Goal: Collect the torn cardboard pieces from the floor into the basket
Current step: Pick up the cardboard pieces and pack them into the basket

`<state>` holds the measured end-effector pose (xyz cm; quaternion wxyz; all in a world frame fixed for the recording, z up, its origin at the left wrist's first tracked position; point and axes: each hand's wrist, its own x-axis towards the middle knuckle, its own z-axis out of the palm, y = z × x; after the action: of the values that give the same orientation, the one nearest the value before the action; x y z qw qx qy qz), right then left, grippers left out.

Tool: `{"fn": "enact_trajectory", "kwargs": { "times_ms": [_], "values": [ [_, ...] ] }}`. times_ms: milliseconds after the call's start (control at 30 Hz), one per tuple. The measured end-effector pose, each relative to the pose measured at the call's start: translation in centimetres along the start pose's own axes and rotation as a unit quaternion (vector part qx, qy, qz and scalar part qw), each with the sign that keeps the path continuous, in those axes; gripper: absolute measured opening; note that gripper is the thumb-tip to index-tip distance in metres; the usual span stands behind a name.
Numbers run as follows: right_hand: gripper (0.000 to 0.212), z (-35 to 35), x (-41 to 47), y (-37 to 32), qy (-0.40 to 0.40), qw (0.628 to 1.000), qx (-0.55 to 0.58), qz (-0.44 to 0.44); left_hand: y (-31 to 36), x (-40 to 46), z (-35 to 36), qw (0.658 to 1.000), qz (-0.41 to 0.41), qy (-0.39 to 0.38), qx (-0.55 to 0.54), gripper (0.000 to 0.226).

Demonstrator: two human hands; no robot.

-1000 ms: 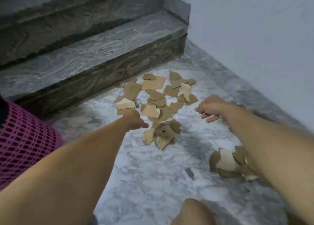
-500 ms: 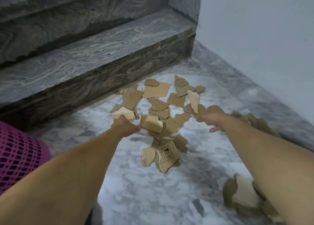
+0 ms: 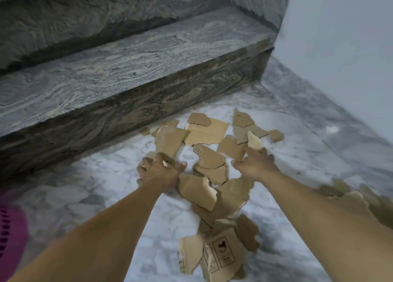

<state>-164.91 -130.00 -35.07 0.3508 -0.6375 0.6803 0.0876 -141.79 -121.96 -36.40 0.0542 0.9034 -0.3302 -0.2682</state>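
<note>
The job looks barely begun: both the left hand (image 3: 160,169) and right hand (image 3: 256,163) curl onto cardboard pieces (image 3: 209,169) still strewn over the floor (image 3: 102,188) at twelve o'clock, the pink basket (image 3: 10,230) waiting at eight o'clock.

Cardboard pieces (image 3: 209,164): brown, torn and ragged-edged, scattered flat and overlapping on the marble floor just before the lowest step.
Largest flat piece (image 3: 207,133): roughly rectangular, at the far side of the scatter.
Printed piece (image 3: 223,254): bears black shipping symbols, lies nearest the camera, partly folded.
Side heap (image 3: 353,198): more torn pieces, blurred, at the right.
Basket (image 3: 10,237): pink plastic mesh, only an edge visible at far left, apart from the pieces.
</note>
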Motion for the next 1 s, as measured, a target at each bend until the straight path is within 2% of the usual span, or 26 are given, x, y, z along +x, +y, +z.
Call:
{"fn": "enact_trajectory", "kwargs": {
  "times_ms": [100,167,267,333,400,500,567,633,700,833,1000],
  "values": [
    [0.057,-0.4,-0.1,-2.5,0.010,1.000,-0.012,0.000,1.2,-0.7,0.8,0.999,0.013,0.023,0.025,0.071],
    [0.051,-1.4,0.4,-3.5,0.061,0.998,-0.019,0.012,2.1,-0.8,0.6,0.997,0.015,0.063,0.049,0.080],
    [0.058,-3.5,2.0,-4.3,0.139,0.990,-0.004,0.029,2.8,0.6,-0.4,0.992,-0.006,0.121,0.048,0.082],
    [0.065,-4.4,3.7,-4.1,0.153,0.987,-0.017,0.042,2.9,2.3,-0.9,0.991,-0.011,0.133,0.024,0.080],
    [0.082,-5.0,5.3,-3.8,0.122,0.992,-0.008,0.038,3.0,4.2,-1.3,0.993,0.002,0.120,0.007,0.085],
    [0.105,-4.8,6.9,-4.0,0.025,1.000,0.004,-0.001,3.4,6.7,-1.6,0.997,0.055,0.051,0.027,0.094],
    [0.108,-3.8,7.1,-4.4,-0.007,0.997,-0.066,-0.048,3.6,7.3,-1.3,0.995,0.082,-0.004,0.060,0.097],
    [0.110,-2.4,6.7,-4.4,-0.007,0.994,-0.089,-0.069,3.5,6.9,-0.7,0.992,0.101,-0.025,0.071,0.102],
    [0.104,-1.4,5.9,-4.1,0.016,0.997,-0.061,-0.054,3.2,6.0,-0.4,0.990,0.119,-0.024,0.070,0.108],
    [0.069,-0.8,3.8,-4.1,0.066,0.996,-0.047,-0.035,2.5,3.6,-0.5,0.987,0.132,-0.036,0.083,0.122],
    [0.071,-0.3,2.2,-3.6,0.039,0.999,0.002,0.002,1.9,0.7,-0.1,0.983,0.146,-0.027,0.104,0.111]
  ]
}}
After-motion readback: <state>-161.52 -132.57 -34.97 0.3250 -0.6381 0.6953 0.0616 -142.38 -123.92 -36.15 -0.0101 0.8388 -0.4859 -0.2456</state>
